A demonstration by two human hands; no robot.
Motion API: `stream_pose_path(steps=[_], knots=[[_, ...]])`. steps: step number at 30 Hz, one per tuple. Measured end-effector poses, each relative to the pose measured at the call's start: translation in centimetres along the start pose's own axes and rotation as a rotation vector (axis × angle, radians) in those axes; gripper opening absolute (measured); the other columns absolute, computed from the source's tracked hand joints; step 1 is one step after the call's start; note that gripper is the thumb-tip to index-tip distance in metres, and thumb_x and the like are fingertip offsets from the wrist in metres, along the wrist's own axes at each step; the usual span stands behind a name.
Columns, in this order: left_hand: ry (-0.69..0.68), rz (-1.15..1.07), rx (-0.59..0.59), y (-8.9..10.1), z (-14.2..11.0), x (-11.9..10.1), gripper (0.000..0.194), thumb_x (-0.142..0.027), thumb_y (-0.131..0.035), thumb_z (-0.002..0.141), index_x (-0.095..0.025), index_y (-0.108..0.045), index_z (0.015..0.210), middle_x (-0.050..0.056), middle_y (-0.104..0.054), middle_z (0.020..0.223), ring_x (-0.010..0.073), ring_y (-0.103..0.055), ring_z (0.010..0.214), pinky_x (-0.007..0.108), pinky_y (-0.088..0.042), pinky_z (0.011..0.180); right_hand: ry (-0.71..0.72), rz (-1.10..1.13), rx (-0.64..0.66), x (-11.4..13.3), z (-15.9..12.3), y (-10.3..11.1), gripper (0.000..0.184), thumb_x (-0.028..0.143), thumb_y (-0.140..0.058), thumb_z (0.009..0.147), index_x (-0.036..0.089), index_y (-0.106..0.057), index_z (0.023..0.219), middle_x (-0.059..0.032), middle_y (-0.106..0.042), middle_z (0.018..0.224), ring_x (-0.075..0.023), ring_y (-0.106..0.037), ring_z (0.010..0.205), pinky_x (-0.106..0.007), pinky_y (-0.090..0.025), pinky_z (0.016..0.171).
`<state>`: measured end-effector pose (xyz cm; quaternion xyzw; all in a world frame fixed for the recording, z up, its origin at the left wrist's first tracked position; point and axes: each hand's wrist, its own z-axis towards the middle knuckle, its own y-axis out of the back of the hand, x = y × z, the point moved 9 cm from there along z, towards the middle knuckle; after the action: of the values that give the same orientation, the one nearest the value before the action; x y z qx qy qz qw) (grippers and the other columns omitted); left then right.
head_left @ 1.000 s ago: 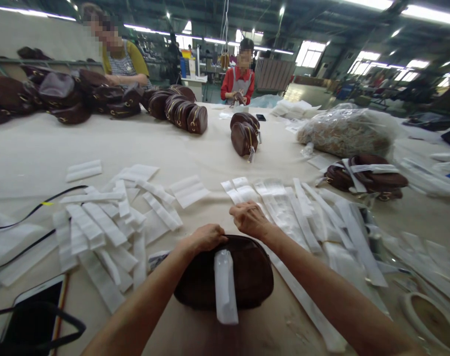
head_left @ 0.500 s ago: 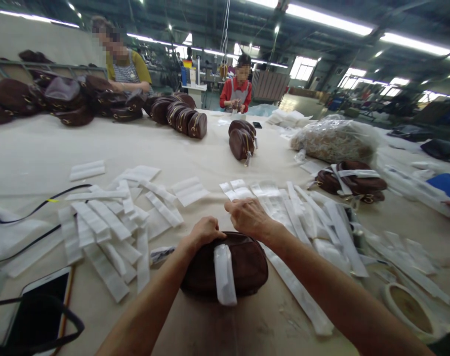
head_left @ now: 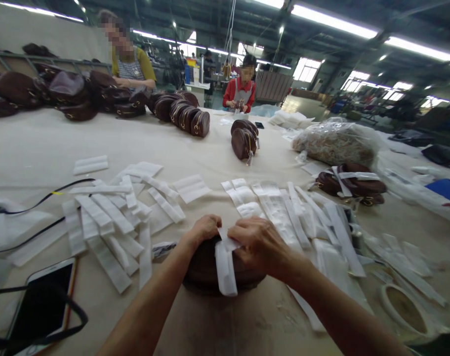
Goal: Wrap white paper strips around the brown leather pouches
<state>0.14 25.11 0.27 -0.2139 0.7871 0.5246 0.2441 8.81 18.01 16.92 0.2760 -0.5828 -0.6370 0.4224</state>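
In front of me a dark brown leather bag [head_left: 199, 271] lies on the covered table, with a folded white padding strip [head_left: 226, 272] running down its near side. My left hand [head_left: 205, 229] is closed at the bag's top edge; its fingertips are partly hidden. A white end of strip shows between my two hands. My right hand [head_left: 260, 243] pinches this end over the top of the bag, its knuckles above the bag's right half. Loose white padding strips [head_left: 109, 212] lie left of the bag, and a further spread of white strips [head_left: 272, 205] lies beyond and right.
A phone [head_left: 43, 301] and a black cord [head_left: 72, 316] lie at lower left. A tape roll [head_left: 386, 301] sits at lower right. Brown bags [head_left: 243, 143] stand farther back, near a plastic-wrapped bundle [head_left: 336, 141]. Two people work across the table.
My right hand has come down and nearer, from beyond the bag onto its top, and now pinches the strip's end. My left hand stays at the bag's top edge.
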Motion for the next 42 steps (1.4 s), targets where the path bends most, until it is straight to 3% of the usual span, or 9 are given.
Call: stream_pose_path(steps=[4, 9, 14, 23, 29, 32, 36, 39, 42], knots=[[0.018, 0.033, 0.067, -0.7, 0.1, 0.2, 0.023, -0.035, -0.058, 0.088, -0.014, -0.06, 0.098, 0.004, -0.062, 0.099, 0.0175, -0.06, 0.089, 0.037, -0.051, 0.08, 0.1, 0.185, -0.178, 1.2, -3.3, -1.3, 0.015, 0.004, -0.052, 0.076, 0.016, -0.06, 0.083, -0.0081, -0.066, 0.092, -0.0188, -0.061, 0.084, -0.029, -0.045, 0.074], [-0.008, -0.006, 0.144, -0.9, 0.3, 0.4, 0.023, -0.032, -0.059, 0.087, -0.014, -0.059, 0.1, 0.004, -0.061, 0.1, 0.0179, -0.06, 0.089, 0.037, -0.052, 0.079, 0.13, 0.34, -0.28, 2.6, -6.1, -4.1, 0.019, 0.003, -0.042, 0.083, 0.016, -0.055, 0.089, -0.0074, -0.067, 0.088, -0.0175, -0.062, 0.082, -0.03, -0.049, 0.074], [-0.043, -0.083, 0.204, -0.8, 0.2, 0.6, 0.021, -0.027, -0.061, 0.086, -0.013, -0.059, 0.1, 0.003, -0.062, 0.094, 0.0165, -0.061, 0.085, 0.036, -0.052, 0.078, 0.192, 0.321, -0.423, 3.4, -7.6, -4.2, 0.022, 0.003, -0.041, 0.085, 0.015, -0.053, 0.099, -0.0109, -0.068, 0.1, -0.0204, -0.062, 0.099, -0.036, -0.049, 0.085], [0.001, -0.14, 0.188, -0.8, 0.3, 1.1, 0.017, -0.027, -0.063, 0.084, -0.013, -0.06, 0.092, 0.001, -0.062, 0.086, 0.015, -0.06, 0.078, 0.034, -0.051, 0.074, 0.109, 0.517, -0.485, 2.5, -7.8, -3.9, 0.024, 0.005, -0.044, 0.085, 0.019, -0.054, 0.102, -0.0093, -0.069, 0.103, -0.0186, -0.063, 0.098, -0.034, -0.05, 0.083], [-0.01, -0.183, 0.157, -0.1, -0.1, 0.9, 0.025, -0.016, -0.065, 0.07, -0.013, -0.063, 0.095, 0.001, -0.065, 0.086, 0.0156, -0.061, 0.078, 0.03, -0.049, 0.074, 0.149, 0.46, -0.413, 3.4, -7.9, -5.4, 0.029, 0.003, -0.042, 0.078, 0.017, -0.056, 0.1, -0.0068, -0.07, 0.098, -0.0194, -0.063, 0.095, -0.035, -0.047, 0.083], [-0.031, -0.213, 0.149, 0.1, -0.4, 0.7, 0.036, -0.017, -0.062, 0.061, -0.013, -0.065, 0.097, 0.001, -0.068, 0.085, 0.017, -0.062, 0.078, 0.026, -0.049, 0.072, 0.176, 0.452, -0.425, 3.2, -8.4, -6.0, 0.024, 0.009, -0.043, 0.08, 0.017, -0.056, 0.098, -0.0073, -0.07, 0.098, -0.0189, -0.063, 0.097, -0.034, -0.047, 0.083], [-0.041, -0.19, 0.117, 0.2, -0.7, 0.5, 0.034, -0.021, -0.058, 0.061, -0.012, -0.067, 0.093, 0.002, -0.07, 0.082, 0.019, -0.064, 0.077, 0.026, -0.05, 0.07, 0.199, 0.448, -0.449, 3.0, -8.9, -6.9, 0.02, 0.017, -0.044, 0.083, 0.019, -0.054, 0.1, -0.0079, -0.071, 0.099, -0.0192, -0.063, 0.099, -0.033, -0.048, 0.083], [-0.068, -0.129, 0.062, 0.9, -1.4, 0.0, 0.029, -0.021, -0.054, 0.067, -0.014, -0.068, 0.091, 0.003, -0.071, 0.086, 0.0197, -0.065, 0.082, 0.027, -0.051, 0.077, 0.2, 0.437, -0.451, 2.9, -9.0, -7.5, 0.022, 0.017, -0.044, 0.081, 0.019, -0.054, 0.101, -0.0073, -0.071, 0.099, -0.0194, -0.064, 0.099, -0.033, -0.048, 0.083], [-0.12, -0.064, -0.058, 2.3, -3.6, -1.1, 0.038, -0.012, -0.048, 0.07, -0.014, -0.066, 0.103, 0.008, -0.068, 0.109, 0.0223, -0.06, 0.104, 0.033, -0.043, 0.098, 0.217, 0.424, -0.474, 3.0, -9.2, -7.5, 0.023, 0.017, -0.043, 0.08, 0.019, -0.054, 0.101, -0.008, -0.071, 0.099, -0.0198, -0.064, 0.098, -0.033, -0.049, 0.082]])
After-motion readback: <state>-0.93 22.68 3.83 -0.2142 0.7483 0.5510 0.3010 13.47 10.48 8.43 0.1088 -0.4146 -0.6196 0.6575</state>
